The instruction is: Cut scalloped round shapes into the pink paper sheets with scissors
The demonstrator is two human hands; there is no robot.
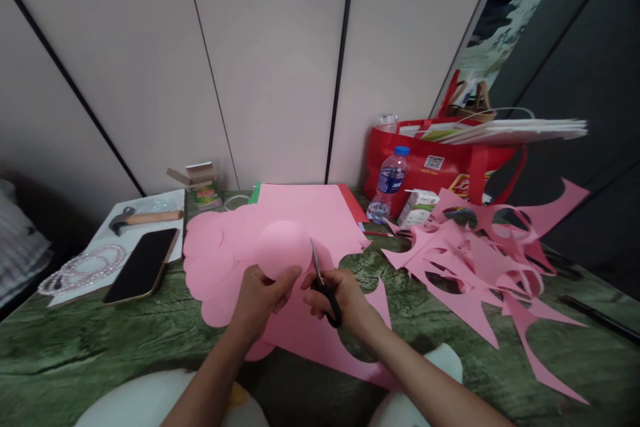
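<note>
My left hand (260,300) is closed on a pink paper circle (283,248), held up over the table. My right hand (340,300) grips black-handled scissors (323,280), whose blades point up at the circle's right edge. Under both hands lies a large pink paper sheet (320,340) with round cut-outs along its edge. Several cut pink circles (210,260) are stacked to the left of my hands.
A pile of pink paper scraps (475,260) lies at right. A phone (143,265), a hammer (145,217) and beads (83,267) are at left. A water bottle (389,185), a small carton (417,207) and a red bag (450,163) stand at the back.
</note>
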